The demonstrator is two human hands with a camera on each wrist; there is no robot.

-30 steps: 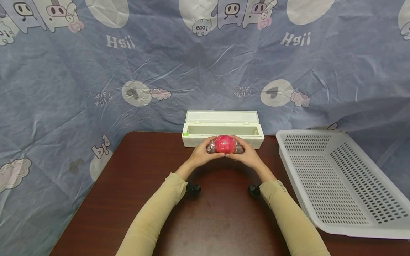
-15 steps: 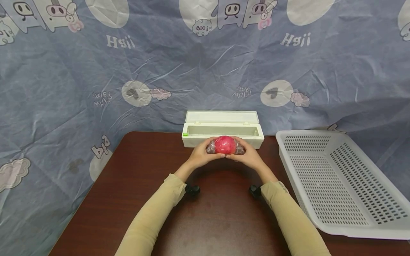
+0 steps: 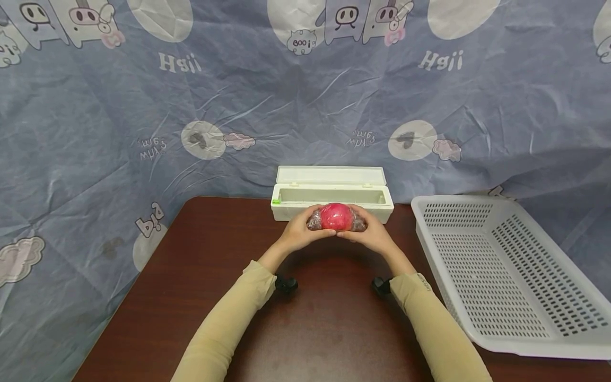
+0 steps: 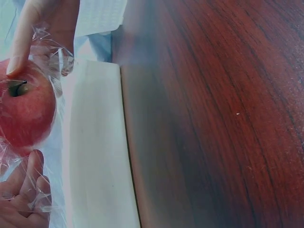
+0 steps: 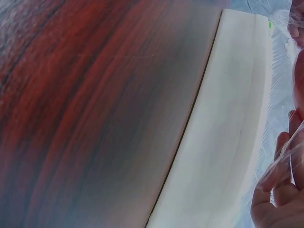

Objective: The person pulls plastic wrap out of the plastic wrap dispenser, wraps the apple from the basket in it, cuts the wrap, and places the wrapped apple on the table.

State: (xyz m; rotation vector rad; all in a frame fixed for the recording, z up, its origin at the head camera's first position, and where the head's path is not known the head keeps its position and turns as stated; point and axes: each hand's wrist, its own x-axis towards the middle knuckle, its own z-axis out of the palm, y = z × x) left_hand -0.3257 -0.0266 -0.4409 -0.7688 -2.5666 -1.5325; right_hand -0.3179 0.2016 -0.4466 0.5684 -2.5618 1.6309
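Observation:
A red apple (image 3: 336, 217) wrapped in clear plastic wrap (image 3: 358, 222) is held up between both hands, just in front of the white box. My left hand (image 3: 302, 229) grips the gathered wrap on the apple's left side, thumb below. On the other side my right hand (image 3: 372, 231) holds the wrap the same way, and the two thumbs nearly meet under the fruit. In the left wrist view, the apple (image 4: 28, 111) shows its stem, with a fingertip on its skin and loose film round the fingers. Only a red edge of the apple (image 5: 299, 85) shows in the right wrist view.
A long white box (image 3: 331, 210) with its lid (image 3: 331, 174) raised stands at the table's back edge. To the right is a white perforated plastic basket (image 3: 458, 323). The dark brown table (image 3: 305, 334) ends at a patterned blue cloth (image 3: 296, 101) behind.
Both hands and the wrapped apple have shifted very slightly to the right and down in the head view. The grip on the wrap stays the same.

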